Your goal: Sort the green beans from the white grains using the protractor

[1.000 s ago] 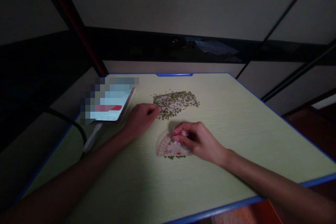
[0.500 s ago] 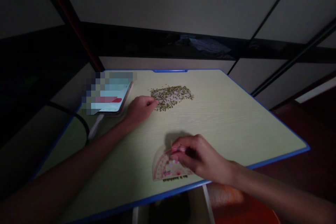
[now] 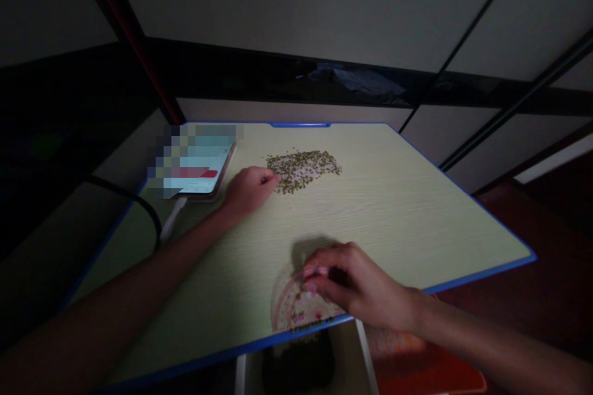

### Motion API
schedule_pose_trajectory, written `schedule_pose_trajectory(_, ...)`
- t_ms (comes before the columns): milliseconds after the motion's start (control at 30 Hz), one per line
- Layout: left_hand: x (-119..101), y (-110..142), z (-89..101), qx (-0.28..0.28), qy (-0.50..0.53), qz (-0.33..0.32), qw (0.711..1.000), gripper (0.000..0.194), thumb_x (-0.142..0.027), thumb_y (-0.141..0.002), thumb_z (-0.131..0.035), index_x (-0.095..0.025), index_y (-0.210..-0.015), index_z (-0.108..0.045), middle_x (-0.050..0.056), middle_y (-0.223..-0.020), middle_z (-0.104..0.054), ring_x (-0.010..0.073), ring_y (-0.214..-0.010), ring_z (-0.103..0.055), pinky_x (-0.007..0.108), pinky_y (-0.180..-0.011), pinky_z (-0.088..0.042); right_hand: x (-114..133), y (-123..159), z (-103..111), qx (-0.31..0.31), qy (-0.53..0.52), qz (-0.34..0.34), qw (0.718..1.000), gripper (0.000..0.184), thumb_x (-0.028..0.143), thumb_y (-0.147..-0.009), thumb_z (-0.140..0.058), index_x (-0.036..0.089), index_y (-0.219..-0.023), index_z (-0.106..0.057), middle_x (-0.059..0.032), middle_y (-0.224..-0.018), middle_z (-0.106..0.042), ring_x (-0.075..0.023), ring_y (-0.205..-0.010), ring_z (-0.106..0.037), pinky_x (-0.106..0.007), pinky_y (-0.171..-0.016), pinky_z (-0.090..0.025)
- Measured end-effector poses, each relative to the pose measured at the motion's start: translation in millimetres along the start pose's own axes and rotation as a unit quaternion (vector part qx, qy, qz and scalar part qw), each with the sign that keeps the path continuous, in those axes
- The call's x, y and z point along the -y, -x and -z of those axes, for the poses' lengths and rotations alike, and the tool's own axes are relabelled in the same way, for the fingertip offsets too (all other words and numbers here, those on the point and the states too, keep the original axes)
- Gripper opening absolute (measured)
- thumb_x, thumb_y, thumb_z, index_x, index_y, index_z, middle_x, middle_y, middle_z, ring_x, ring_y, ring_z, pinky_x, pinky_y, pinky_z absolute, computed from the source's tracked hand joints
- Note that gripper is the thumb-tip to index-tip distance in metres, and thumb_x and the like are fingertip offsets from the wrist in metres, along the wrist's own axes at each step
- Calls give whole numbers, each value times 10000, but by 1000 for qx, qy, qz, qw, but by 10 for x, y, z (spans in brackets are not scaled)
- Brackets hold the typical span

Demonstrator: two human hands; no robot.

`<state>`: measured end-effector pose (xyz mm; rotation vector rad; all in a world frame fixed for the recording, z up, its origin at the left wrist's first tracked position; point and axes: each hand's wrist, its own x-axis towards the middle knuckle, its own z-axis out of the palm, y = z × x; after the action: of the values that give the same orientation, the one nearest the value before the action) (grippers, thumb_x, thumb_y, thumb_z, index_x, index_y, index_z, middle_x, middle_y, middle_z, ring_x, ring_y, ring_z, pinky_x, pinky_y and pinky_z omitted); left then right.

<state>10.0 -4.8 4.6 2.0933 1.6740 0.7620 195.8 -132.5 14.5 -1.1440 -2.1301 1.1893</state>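
My right hand (image 3: 354, 281) pinches the curved edge of a clear half-round protractor (image 3: 290, 305) with pink markings. The protractor lies nearly flat at the near edge of the table (image 3: 398, 203). A row of small green beans (image 3: 311, 325) lines its straight side, right at the blue rim. Below that edge is an open white box or drawer (image 3: 367, 352) with a dark mass inside. Farther back lies a loose heap of small green beans (image 3: 306, 168). My left hand (image 3: 250, 190) rests in a loose fist against the heap's left side; what its fingers hold, if anything, is hidden.
A lit phone or tablet (image 3: 199, 166), partly pixelated, lies at the table's back left. A white-ended cable (image 3: 172, 222) runs from it past my left forearm. Under the table's right side is an orange-red seat-like surface (image 3: 426, 367). Cabinet panels (image 3: 296, 6) stand behind.
My right hand has drawn the protractor toward me, bringing the row of beans from just inside the table to its near rim. The left hand stays by the heap. The view has shifted slightly.
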Motion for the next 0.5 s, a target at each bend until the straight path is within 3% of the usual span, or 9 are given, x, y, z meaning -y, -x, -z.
schedule_pose_trajectory(500, -5, 8, -4, -4, 16, -17, 1000, 350, -348, -736, -412, -195, -430, -336, -50, -399, -282, 99, -456, -319, 263, -487, -170, -11, -10, 13, 14, 2, -5, 1000, 158, 234, -809, -542, 125, -834, -655, 2, -601, -553, -88, -530, -464, -207, -509, -366)
